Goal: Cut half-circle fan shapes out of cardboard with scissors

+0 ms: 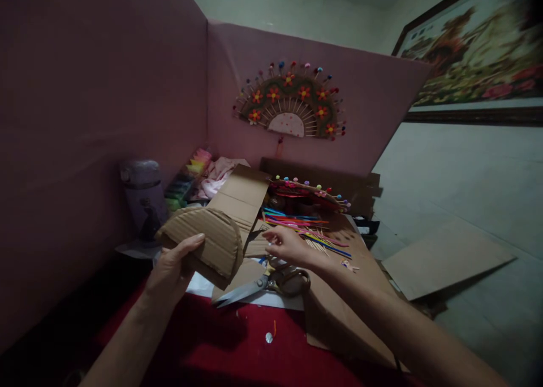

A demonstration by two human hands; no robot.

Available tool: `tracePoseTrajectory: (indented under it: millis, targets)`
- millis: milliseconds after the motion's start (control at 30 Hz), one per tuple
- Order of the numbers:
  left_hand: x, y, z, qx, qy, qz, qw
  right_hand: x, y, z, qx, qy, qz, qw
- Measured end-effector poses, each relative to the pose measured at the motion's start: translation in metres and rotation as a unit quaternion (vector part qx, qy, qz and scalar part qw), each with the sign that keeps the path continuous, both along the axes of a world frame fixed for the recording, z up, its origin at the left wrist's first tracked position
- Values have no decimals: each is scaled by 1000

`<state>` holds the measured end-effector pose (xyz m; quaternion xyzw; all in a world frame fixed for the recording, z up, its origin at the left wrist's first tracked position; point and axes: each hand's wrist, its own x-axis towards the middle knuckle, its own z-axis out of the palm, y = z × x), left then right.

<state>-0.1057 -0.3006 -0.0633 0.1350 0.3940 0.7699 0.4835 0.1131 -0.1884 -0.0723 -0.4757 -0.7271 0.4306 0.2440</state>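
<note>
Red tabletop [237, 342]; scissors [250, 288] beside half-round cardboard [203, 240] in left grip [193, 251].

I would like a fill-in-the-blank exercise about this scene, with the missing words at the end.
1. The left hand holds a half-round piece of brown corrugated ____.
2. The long silver blades near the right hand belong to a pair of ____.
3. On the pink panel is a decorated hand ____ with orange flowers.
4. The surface around the small silver disc is ____ in colour.

Missing words: cardboard; scissors; fan; red.
</note>
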Motion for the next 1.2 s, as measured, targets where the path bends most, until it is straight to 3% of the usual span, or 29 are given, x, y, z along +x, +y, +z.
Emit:
tracePoseTrajectory:
  millis: [167, 400, 733, 933, 1033, 1100, 1200]
  targets:
    - [-5, -2, -19, -7, -8, -18, 1000, -56, 21, -2, -113, 55, -67, 990]
    - [-10, -7, -27, -5, -6, -39, 999, -87, 26, -9, -122, 148, -167, 967]
    - [-4, -18, -24, -1, 18, -69, 997, -77, 10, 34, -185, 327, -105, 921]
    - [-10, -27, -30, 19, 58, -206, 977, -73, 14, 43, -215, 370, -13, 904]
    - [-13, -31, -33, 62, 89, -241, 965, -71, 9, 51, -204, 382, 17, 901]
    - [-13, -31, -36, 76, 95, -259, 958, -63, 7, 66, -172, 379, 20, 909]
    - [-12, -31, -41, 61, 101, -299, 947, -34, 7, 107, -55, 305, 4, 951]
